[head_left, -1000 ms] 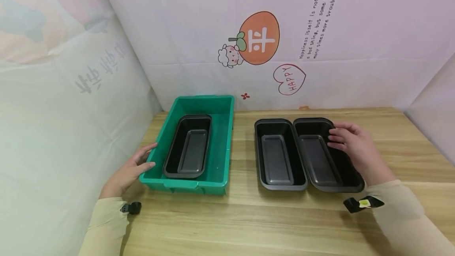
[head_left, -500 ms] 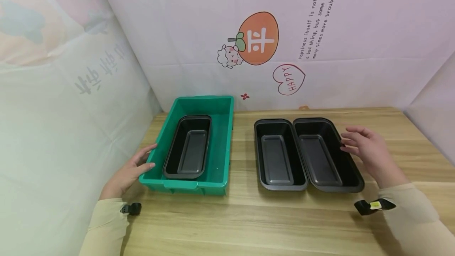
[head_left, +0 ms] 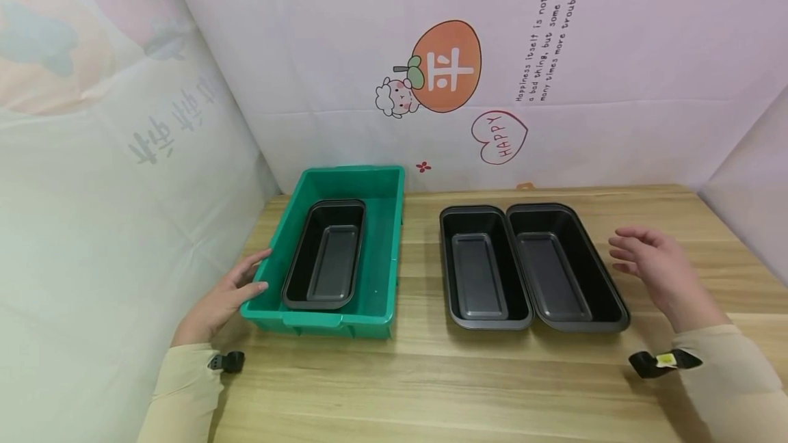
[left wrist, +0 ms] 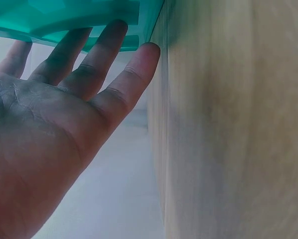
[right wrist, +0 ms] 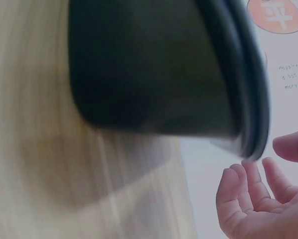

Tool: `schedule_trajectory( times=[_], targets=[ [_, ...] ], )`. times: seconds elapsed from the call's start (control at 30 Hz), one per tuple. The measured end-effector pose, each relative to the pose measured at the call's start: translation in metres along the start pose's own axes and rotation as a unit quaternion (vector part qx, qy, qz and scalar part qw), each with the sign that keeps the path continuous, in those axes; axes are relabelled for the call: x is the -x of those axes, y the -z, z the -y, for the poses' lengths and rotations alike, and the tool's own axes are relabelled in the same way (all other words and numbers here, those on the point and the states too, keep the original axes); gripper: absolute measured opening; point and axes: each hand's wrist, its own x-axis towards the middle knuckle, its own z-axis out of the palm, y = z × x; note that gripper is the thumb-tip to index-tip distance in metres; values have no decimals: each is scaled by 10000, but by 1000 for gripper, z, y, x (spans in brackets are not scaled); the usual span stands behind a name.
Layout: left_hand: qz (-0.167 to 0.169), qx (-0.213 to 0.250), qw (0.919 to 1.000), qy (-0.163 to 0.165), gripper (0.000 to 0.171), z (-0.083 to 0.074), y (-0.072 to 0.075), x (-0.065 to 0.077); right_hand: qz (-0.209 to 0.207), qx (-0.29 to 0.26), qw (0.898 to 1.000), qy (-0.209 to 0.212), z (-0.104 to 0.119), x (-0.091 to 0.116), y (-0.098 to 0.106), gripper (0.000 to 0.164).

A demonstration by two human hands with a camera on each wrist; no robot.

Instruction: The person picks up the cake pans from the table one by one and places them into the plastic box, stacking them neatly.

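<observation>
At the left, a green plastic bin (head_left: 399, 258) holds one black loaf pan (head_left: 332, 262). My left hand (head_left: 218, 299) rests against the bin's left side, its fingers fairly straight; in the left wrist view the fingertips (left wrist: 145, 52) meet the green wall. Two more loaf pans stand side by side on the table: a left one (head_left: 480, 275) and a right one (head_left: 557, 275), their long rims meeting. To the right of that pair is my right hand (head_left: 661, 272), apart from the pan, with loosely bent fingers and nothing in them.
A wooden table (head_left: 418, 388) carries everything. Behind it hangs a white printed cloth (head_left: 308, 53), and a pale cloth wall (head_left: 123, 238) borders the left side. Each sleeve has a black wrist camera at the cuff.
My right hand has drawn off the right loaf pan's outer rim and moved to the right, away from it. The left hand, bin and pans stay put.
</observation>
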Motion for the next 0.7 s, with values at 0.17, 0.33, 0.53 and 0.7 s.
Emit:
schedule_trajectory(
  times=[0.17,0.33,0.53,0.7],
  targets=[
    [-5,-6,10000,-3,66,1,0,0,0,156,9998,-89,-6,2,6,11],
    [-6,-41,10000,13,65,2,0,0,168,152,9996,-144,-11,1,11,13],
    [6,6,10000,-52,65,2,0,-1,353,299,9986,-241,-20,0,14,11],
    [7,12,10000,-63,65,2,-1,-1,513,588,9965,-297,-26,0,17,20]
  ],
)
